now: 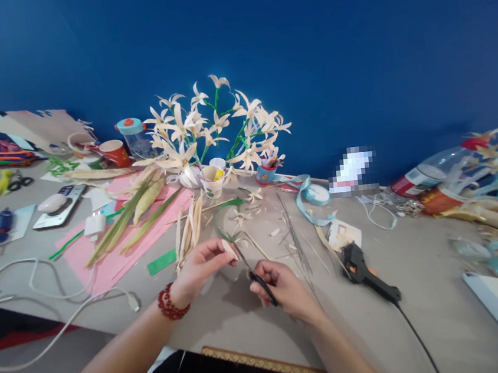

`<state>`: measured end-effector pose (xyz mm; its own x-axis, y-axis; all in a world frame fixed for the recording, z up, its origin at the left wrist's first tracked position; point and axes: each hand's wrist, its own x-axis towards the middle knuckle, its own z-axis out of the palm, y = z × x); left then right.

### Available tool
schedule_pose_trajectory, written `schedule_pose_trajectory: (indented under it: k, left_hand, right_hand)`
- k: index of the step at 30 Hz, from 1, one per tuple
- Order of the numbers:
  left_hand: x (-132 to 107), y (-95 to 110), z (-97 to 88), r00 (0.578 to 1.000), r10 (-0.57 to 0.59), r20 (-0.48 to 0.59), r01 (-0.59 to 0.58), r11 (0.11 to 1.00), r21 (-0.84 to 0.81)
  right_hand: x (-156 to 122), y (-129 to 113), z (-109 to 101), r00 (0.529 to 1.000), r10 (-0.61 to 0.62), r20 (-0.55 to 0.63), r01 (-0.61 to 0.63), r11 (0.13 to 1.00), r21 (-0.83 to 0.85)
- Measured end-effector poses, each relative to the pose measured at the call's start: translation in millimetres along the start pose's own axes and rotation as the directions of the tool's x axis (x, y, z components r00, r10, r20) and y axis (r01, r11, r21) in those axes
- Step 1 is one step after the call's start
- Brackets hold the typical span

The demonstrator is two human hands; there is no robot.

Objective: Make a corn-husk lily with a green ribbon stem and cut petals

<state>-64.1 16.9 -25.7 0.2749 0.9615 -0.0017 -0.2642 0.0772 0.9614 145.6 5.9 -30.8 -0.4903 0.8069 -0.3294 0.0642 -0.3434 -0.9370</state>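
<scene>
My left hand (203,262), with a red bead bracelet (172,302) at the wrist, pinches a small pale piece of corn husk (229,250) between thumb and fingers. In my right hand (280,287) is a pair of scissors (264,287) with black handles. Its blades point up and left, close beside the husk piece; whether they touch it I cannot tell. Pale husk strips (191,225) lie just behind my left hand. Small husk flowers and scraps (239,216) are scattered beyond the blades.
Husk flowers (206,120) on green stems stand in cups at the back. A black glue gun (369,277) with its cord lies right, near thin wires (296,235) and blue ribbon (314,194). Corn leaves (138,213) rest on pink paper (80,251) at left, with a white cable (88,310) nearby.
</scene>
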Motion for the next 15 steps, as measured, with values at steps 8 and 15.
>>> schedule_pose_trajectory:
  k: [8, 15]
  left_hand:
    - [-5, -2, 9.6, 0.92, -0.244, 0.305, 0.171, 0.954, 0.247]
    - [-4, -11, 11.9, 0.92, -0.223, 0.323, 0.081, 0.913, 0.4]
  right_hand:
    - [2, -2, 6, 0.969, -0.188, -0.159, 0.216, 0.959, 0.183]
    - [3, 8, 9, 0.965, -0.202, -0.168, 0.231, 0.957, 0.176]
